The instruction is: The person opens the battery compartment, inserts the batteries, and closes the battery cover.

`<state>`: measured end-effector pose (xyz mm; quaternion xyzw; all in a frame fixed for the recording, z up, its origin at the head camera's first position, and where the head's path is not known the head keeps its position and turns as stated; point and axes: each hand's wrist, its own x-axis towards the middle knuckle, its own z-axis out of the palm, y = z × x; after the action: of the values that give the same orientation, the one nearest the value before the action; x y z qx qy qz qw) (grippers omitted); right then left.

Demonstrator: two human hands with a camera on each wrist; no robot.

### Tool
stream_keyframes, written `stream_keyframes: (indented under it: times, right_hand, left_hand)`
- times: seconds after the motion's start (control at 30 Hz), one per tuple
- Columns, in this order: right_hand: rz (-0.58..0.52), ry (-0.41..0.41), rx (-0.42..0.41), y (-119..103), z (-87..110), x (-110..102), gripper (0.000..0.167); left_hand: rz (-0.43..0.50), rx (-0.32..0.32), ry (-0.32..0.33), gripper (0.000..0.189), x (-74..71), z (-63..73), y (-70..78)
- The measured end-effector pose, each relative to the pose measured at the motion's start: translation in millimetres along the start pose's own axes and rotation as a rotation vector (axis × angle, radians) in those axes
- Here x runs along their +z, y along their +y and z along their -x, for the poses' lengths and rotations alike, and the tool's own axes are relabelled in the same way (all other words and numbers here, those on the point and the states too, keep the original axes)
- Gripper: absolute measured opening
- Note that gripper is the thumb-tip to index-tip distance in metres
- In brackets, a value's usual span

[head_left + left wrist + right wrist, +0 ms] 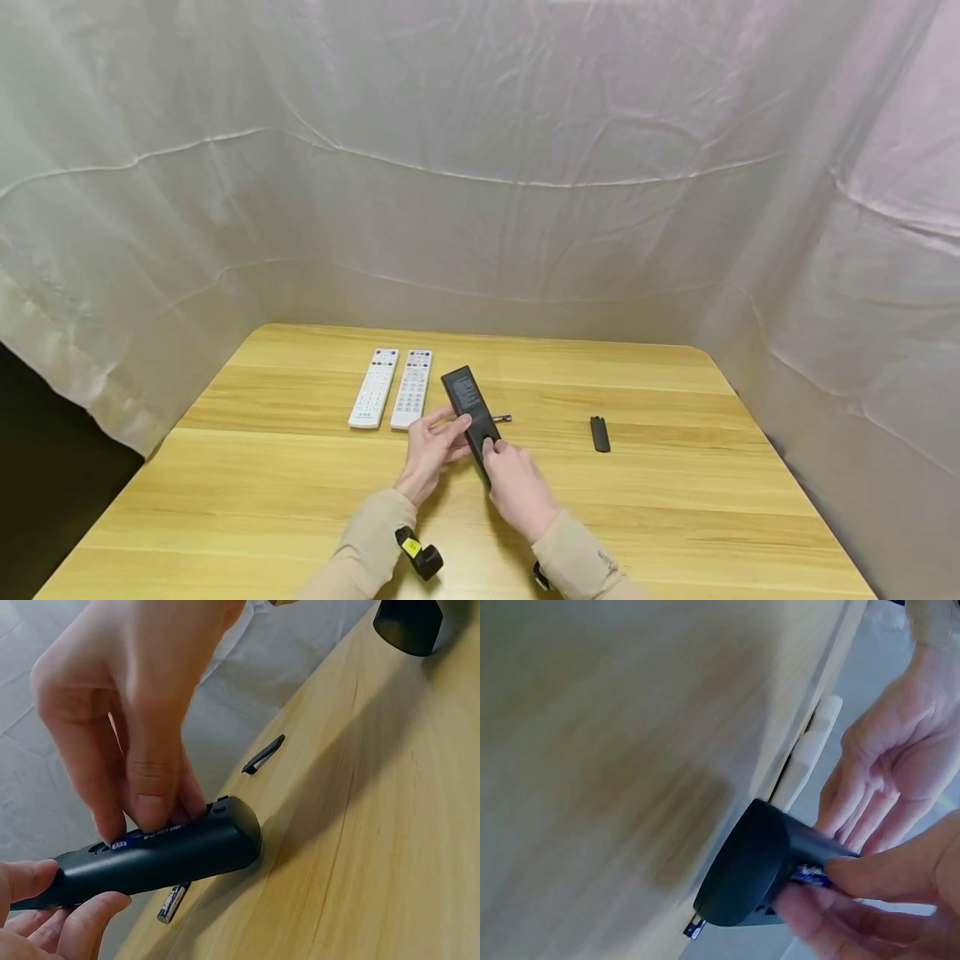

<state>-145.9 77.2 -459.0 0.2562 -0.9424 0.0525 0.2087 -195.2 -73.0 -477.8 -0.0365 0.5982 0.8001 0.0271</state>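
My left hand (431, 450) holds a black remote control (467, 393) above the table, thumb on its back face and fingers underneath. The back of the remote is turned up, with its battery compartment open near the end closer to me. At that compartment, my right hand (521, 487) pinches a blue-labelled battery (129, 841) between thumb and fingers. Those fingers partly cover the battery, which also shows in the right wrist view. A second battery (503, 418) lies on the table just beyond the remote, partly hidden by it in the head view.
A black battery cover (600, 434) lies on the wooden table (675, 500), to the right. Two white remotes (374, 387) lie side by side, buttons up, left of my hands. Pale curtains (480, 233) hang around the table's back and sides.
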Motion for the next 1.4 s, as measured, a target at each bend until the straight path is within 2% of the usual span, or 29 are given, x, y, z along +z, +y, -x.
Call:
stream_keyframes:
  times: [0.17, 0.43, 0.67, 0.83, 1.07, 1.23, 1.4]
  right_hand:
    - [0.048, -0.011, -0.036, -5.4, 4.9, 0.0, 0.059]
    - [0.034, -0.044, -0.061, -6.4, 8.1, -0.6, 0.066]
    - [-0.054, -0.056, -0.039, -3.4, 9.2, 0.0, 0.057]
    - [-0.202, -0.072, 0.037, -0.9, 8.1, 0.0, 0.051]
    - [-0.473, -0.015, 0.142, 17.0, -0.6, -2.0, 0.022]
    - [-0.683, 0.047, 0.270, 36.4, -5.0, -1.5, 0.018]
    - [-0.865, 0.048, 0.368, 59.6, -11.0, 2.2, 0.018]
  left_hand:
    - [0.016, 0.002, 0.024, 0.049, 1.0, -0.1, 0.6]
    - [0.023, 0.005, 0.039, 0.051, 1.0, -1.9, 0.8]
    - [0.028, 0.001, 0.041, 0.052, 0.6, -2.1, 2.1]
    - [0.019, 0.005, 0.036, 0.050, 0.5, -0.1, 2.1]
    - [-0.002, 0.019, 0.020, 0.052, -1.5, 0.3, 2.6]
    - [0.006, 0.009, 0.030, 0.053, -4.2, -1.4, 3.1]
    - [0.006, -0.003, 0.041, 0.053, -6.7, -0.8, 2.9]
